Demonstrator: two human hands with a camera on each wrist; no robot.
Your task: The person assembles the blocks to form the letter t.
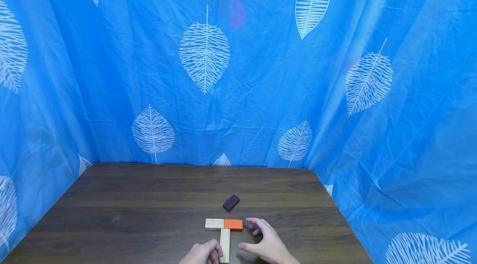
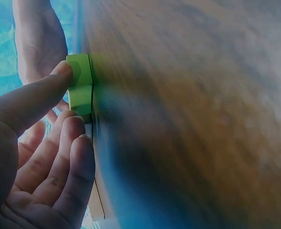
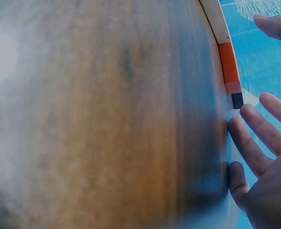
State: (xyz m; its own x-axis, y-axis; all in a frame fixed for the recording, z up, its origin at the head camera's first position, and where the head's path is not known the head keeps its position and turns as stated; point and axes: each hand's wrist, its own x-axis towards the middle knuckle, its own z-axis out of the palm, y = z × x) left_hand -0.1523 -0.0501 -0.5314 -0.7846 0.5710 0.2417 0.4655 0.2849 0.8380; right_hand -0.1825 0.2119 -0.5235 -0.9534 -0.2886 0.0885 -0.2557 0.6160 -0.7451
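Note:
On the dark wooden table, a pale wooden block (image 1: 214,224) and an orange block (image 1: 233,225) lie end to end. A second pale block (image 1: 225,244) runs from their joint towards me, forming a T. My left hand (image 1: 203,252) is beside its lower left part. In the left wrist view, that hand's thumb and forefinger pinch a green block (image 2: 79,71), which the head view does not show. My right hand (image 1: 270,243) hovers right of the T, thumb and fingers apart and curved, holding nothing.
A dark block (image 1: 231,202) lies on the table (image 1: 149,202), beyond the orange one and slightly askew. Blue curtains (image 1: 242,56) with white leaf prints hang behind the table and along its left and right sides.

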